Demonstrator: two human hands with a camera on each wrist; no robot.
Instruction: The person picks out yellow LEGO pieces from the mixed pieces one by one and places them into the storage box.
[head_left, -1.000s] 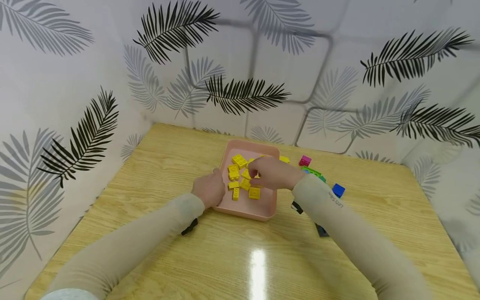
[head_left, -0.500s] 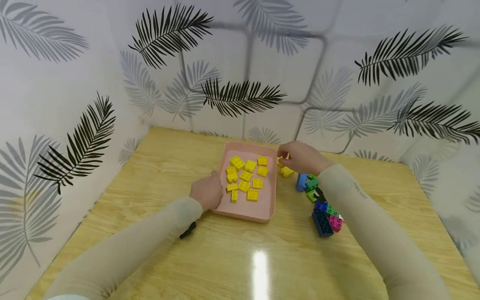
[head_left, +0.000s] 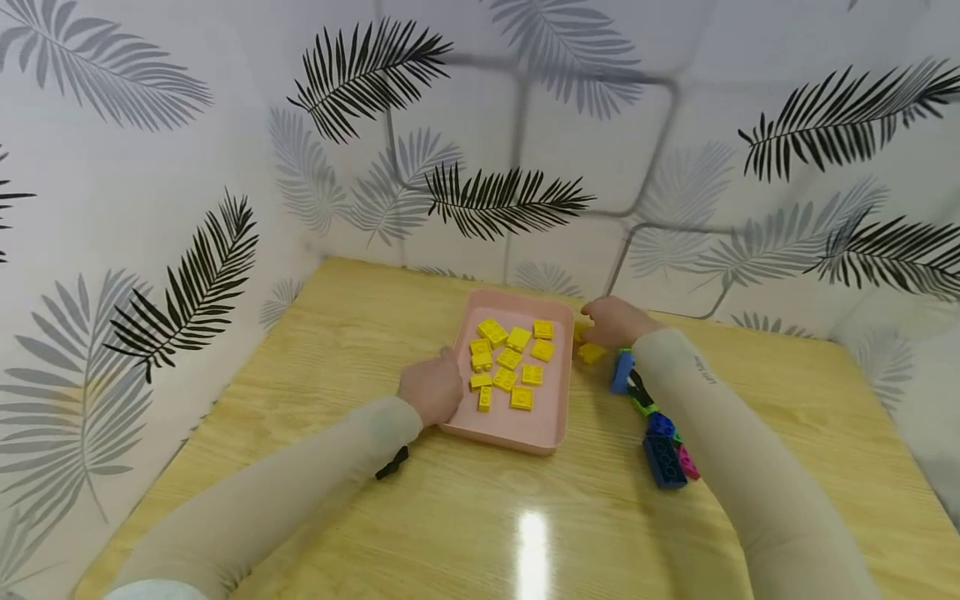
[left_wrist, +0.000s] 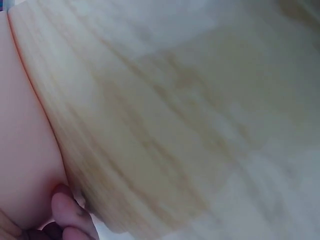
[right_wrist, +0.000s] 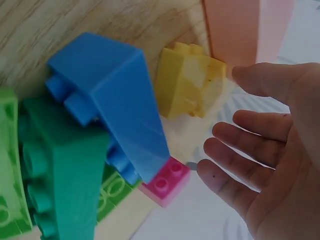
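Observation:
My left hand [head_left: 432, 388] grips the left side of a pink tray [head_left: 498, 439]; in the left wrist view its fingertips [left_wrist: 70, 207] bend against the tray wall [left_wrist: 27, 125]. Several yellow toy building bricks [head_left: 522, 398] lie spread over the tray floor. Just beyond the right rim is my right hand [head_left: 617, 323], over yellow bricks [head_left: 591, 353] on the table. The right wrist view has this hand [right_wrist: 270, 150] with fingers apart and nothing between them, facing the yellow bricks [right_wrist: 187, 82] that lie close to the tray's outer wall [right_wrist: 232, 30].
Right of the tray, partly under my right forearm, lie a blue brick [head_left: 622, 372], a dark blue brick [head_left: 665, 462] and a pink brick [head_left: 687, 463]. Green bricks [right_wrist: 75, 170] stand close by in the right wrist view. A patterned wall [head_left: 555, 242] rises behind the wooden table [head_left: 360, 325].
My right hand has moved from over the bricks inside the tray, out past its right rim to the yellow bricks on the table. The left hand has stayed on the tray's left side.

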